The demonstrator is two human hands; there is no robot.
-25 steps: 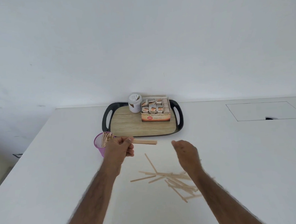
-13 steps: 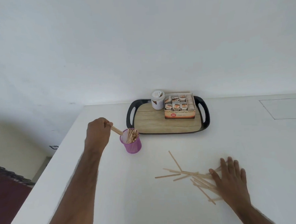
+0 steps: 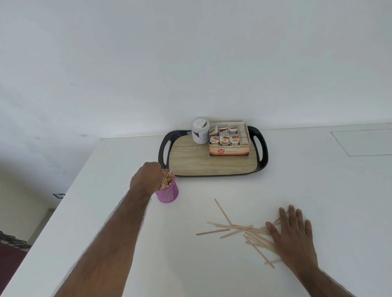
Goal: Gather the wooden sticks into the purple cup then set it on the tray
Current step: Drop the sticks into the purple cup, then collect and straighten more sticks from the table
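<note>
A purple mesh cup (image 3: 168, 195) stands on the white table just in front of the tray's left corner, with several wooden sticks (image 3: 167, 181) upright in it. My left hand (image 3: 146, 178) is at the cup's left rim, its fingers curled down onto those sticks. Several loose wooden sticks (image 3: 231, 228) lie scattered on the table to the right. My right hand (image 3: 291, 235) lies flat with straight fingers on the right end of that pile. The black tray (image 3: 163, 150) with a wood-look floor sits at the back against the wall.
On the tray stand a white jar (image 3: 200, 131) and an open box of tea bags (image 3: 229, 142). A rectangular hatch outline (image 3: 371, 142) marks the table at the far right. The table's left edge (image 3: 63, 200) drops off to the floor.
My left hand has lowered its sticks down into the purple cup and now sits at the rim. My right hand stays flat on the loose pile.
</note>
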